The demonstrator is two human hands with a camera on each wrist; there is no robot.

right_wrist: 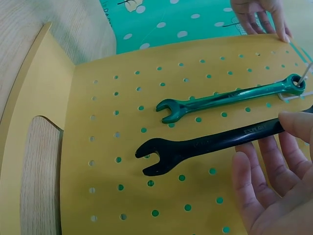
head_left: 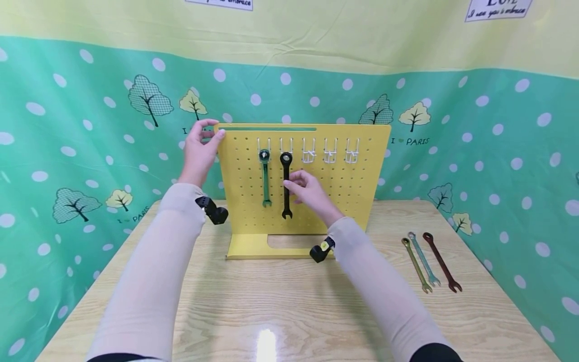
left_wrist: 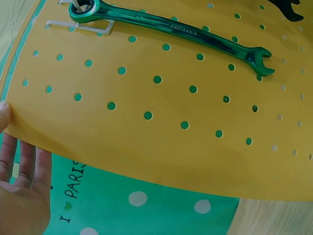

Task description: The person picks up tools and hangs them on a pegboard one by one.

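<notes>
A yellow pegboard (head_left: 244, 216) stands upright on the table. My left hand (head_left: 200, 152) grips its top left corner, thumb in front and fingers behind, as the left wrist view also shows. With thumb and fingers my right hand (head_left: 310, 193) pinches the shaft of a black combination wrench (head_left: 286, 201), which is upright against the board, ring end up at the second hook from the left. Left of it a green combination wrench (left_wrist: 181, 32) hangs by its ring on the first hook, open end down. In the right wrist view the black wrench's open jaw points away from my hand.
Several white wire hooks (head_left: 330, 151) line the board's upper part, right of the black wrench. On the table (head_left: 280, 306) at the right lie three more wrenches: a yellow-green one (head_left: 416, 264), a pale teal one (head_left: 424, 259) and a dark red one (head_left: 442, 261). A patterned curtain (head_left: 289, 90) hangs behind.
</notes>
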